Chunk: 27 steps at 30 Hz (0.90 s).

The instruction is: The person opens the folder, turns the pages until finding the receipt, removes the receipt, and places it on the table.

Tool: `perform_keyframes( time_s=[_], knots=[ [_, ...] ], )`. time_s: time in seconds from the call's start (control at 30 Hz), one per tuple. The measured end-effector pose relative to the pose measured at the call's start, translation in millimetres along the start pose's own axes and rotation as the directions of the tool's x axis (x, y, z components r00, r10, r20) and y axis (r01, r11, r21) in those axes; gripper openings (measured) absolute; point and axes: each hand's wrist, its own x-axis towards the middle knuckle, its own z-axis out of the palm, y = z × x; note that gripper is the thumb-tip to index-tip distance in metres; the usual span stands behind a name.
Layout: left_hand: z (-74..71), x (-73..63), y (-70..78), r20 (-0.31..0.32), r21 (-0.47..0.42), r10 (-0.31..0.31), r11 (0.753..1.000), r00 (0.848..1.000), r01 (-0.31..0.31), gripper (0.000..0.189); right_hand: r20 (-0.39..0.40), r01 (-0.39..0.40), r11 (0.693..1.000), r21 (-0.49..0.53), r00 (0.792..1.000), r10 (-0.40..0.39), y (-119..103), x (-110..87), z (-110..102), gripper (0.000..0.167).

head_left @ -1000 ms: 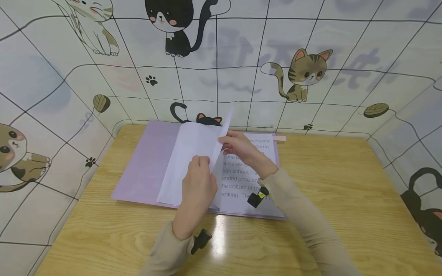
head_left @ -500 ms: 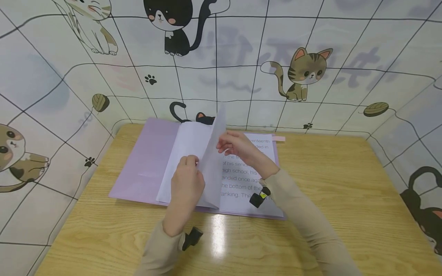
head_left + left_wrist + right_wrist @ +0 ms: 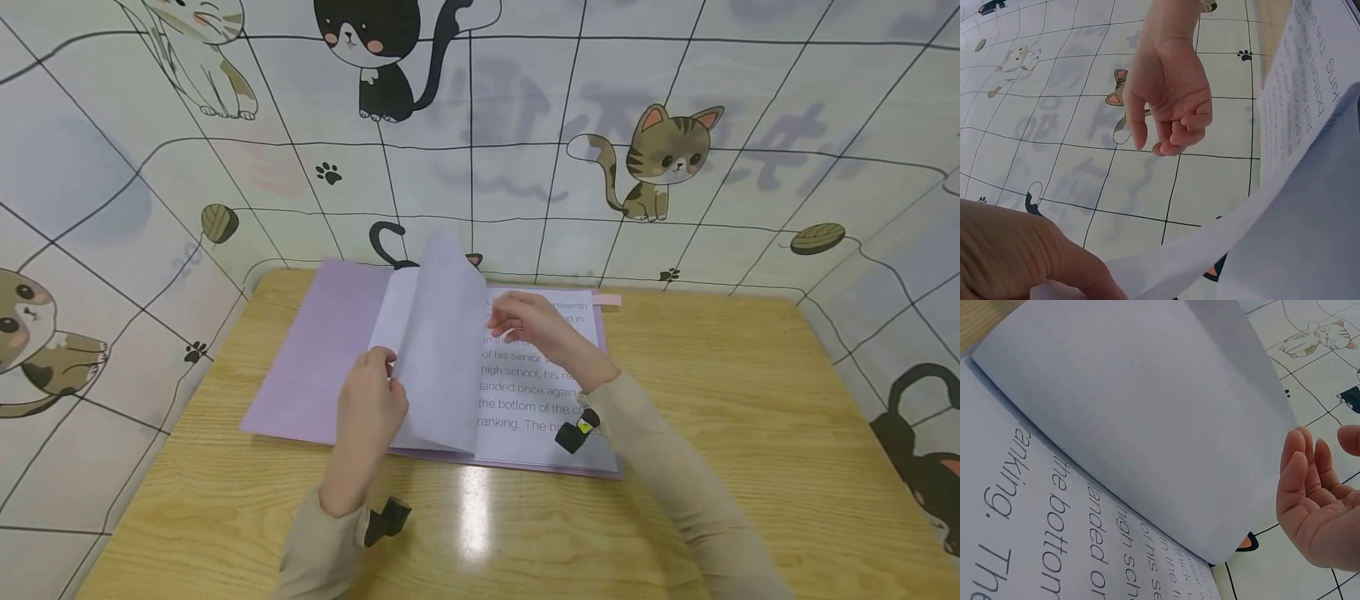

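Observation:
A booklet with a purple cover (image 3: 300, 367) lies spread on the table. One white page (image 3: 442, 358) stands raised and bowed over the left side, its blank face toward the right. My left hand (image 3: 369, 408) pinches that page by its outer edge, thumb against the paper in the left wrist view. Over the printed right page (image 3: 536, 396) hovers my right hand (image 3: 534, 323), its fingers loosely bent around nothing. In the right wrist view the right hand (image 3: 1322, 500) is apart from the raised page (image 3: 1129, 419).
A pink tab (image 3: 607, 300) sticks out from the booklet's upper right edge. The wooden table (image 3: 735, 417) extends around it. Behind stands a white gridded wall (image 3: 525, 100) with cartoon cats. A small black wrist camera (image 3: 387, 521) sits on the left sleeve, another (image 3: 577, 431) on the right.
The left hand has moved left, drawing the page over toward the left side. The right hand has let go of the page and shifted slightly right.

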Motion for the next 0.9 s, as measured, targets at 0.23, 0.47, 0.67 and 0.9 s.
perform_keyframes(
  time_s=[0.23, 0.47, 0.67, 0.9],
  knots=[
    [1.8, -0.8, -18.9, 0.035, -0.003, -0.042, 0.999, 0.999, 0.042, 0.025, -0.028, -0.016, 1.0, -0.02, 1.0, 0.015, 6, -1.5, -12, 0.023],
    [4.7, -3.0, -35.3, 0.074, -0.014, -0.09, 0.996, 0.993, 0.092, 0.029, -0.071, -0.035, 0.998, -0.045, 0.997, 0.032, 16, -0.2, -27, 0.017],
    [8.8, -4.3, -48.7, 0.123, -0.026, -0.122, 0.992, 0.985, 0.126, 0.033, -0.102, -0.055, 0.997, -0.046, 0.994, 0.05, 24, 2.8, -41, 0.018],
    [16.1, -6.7, -63.8, 0.157, -0.034, -0.122, 0.991, 0.98, 0.129, 0.035, -0.158, -0.097, 0.994, -0.052, 0.984, 0.087, 28, 2.9, -58, 0.027]
  ],
)
